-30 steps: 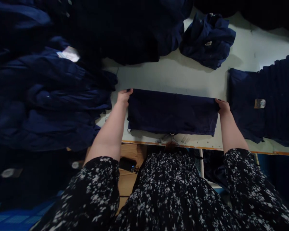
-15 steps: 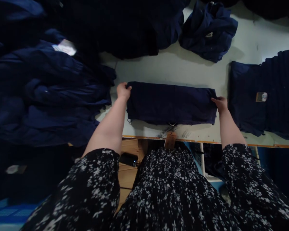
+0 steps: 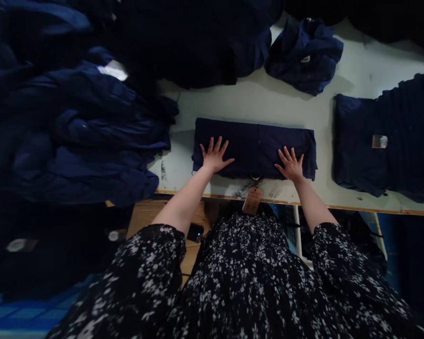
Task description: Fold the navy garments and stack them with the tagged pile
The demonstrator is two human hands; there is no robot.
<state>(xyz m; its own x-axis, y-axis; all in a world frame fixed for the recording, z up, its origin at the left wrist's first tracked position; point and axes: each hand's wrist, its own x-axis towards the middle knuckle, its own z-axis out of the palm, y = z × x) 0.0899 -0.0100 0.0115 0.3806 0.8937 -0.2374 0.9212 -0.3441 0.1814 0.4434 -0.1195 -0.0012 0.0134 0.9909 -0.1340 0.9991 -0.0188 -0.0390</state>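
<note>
A navy folded garment (image 3: 250, 146) lies as a long flat rectangle on the pale table (image 3: 254, 103), close to its front edge. Spread flat on its left part is my left hand (image 3: 215, 157), fingers apart. My right hand (image 3: 291, 165) rests open on the right part, fingers also splayed. Both palms touch the cloth. A brown cardboard tag (image 3: 252, 201) hangs over the table edge below the garment's middle. What kind of garment it is cannot be made out in its folded state.
Loose navy garments (image 3: 85, 132) are heaped on the left. A stack of folded navy garments (image 3: 406, 141) with a label stands at the right. One crumpled navy garment (image 3: 305, 56) lies at the back. Below the edge are a cardboard box (image 3: 141, 216) and a small black device (image 3: 195, 233).
Both hands have let go of the garment's two ends and moved inward. They now lie flat on top of it with fingers spread.
</note>
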